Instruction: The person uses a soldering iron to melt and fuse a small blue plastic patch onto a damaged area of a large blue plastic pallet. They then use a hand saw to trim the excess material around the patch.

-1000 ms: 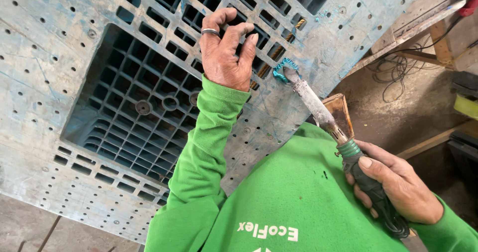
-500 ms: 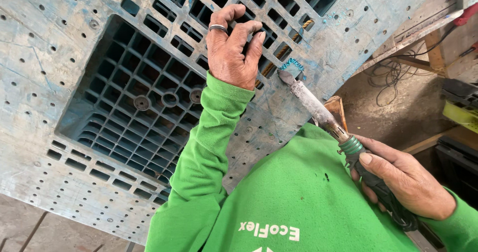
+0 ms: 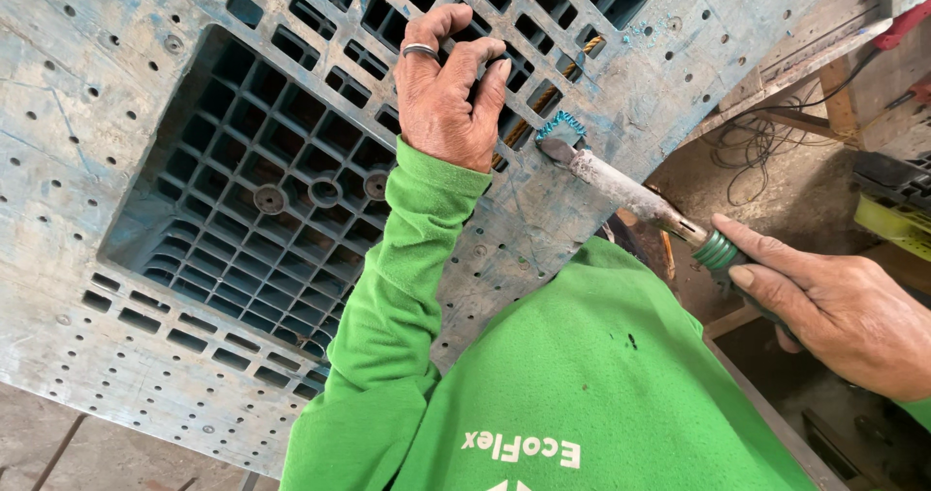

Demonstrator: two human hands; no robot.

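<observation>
Gripping the grid ribs of a worn blue plastic pallet [image 3: 194,220], the left hand [image 3: 448,94] has its fingers hooked through the openings, a ring on one finger. Right hand [image 3: 844,307] is clamped on the green-collared handle of a metal-bladed tool [image 3: 621,189]. Blade tip touches the pallet face beside a curl of blue plastic shavings [image 3: 562,123]. Tangled cables [image 3: 766,142] lie on the floor beyond.

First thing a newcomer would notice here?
The big worn blue plastic pallet fills the upper left, its grid ribs gripped by the left hand wearing a ring. At right, the right hand holds a green-handled metal tool whose tip meets a blob of melted blue plastic on the pallet.
</observation>
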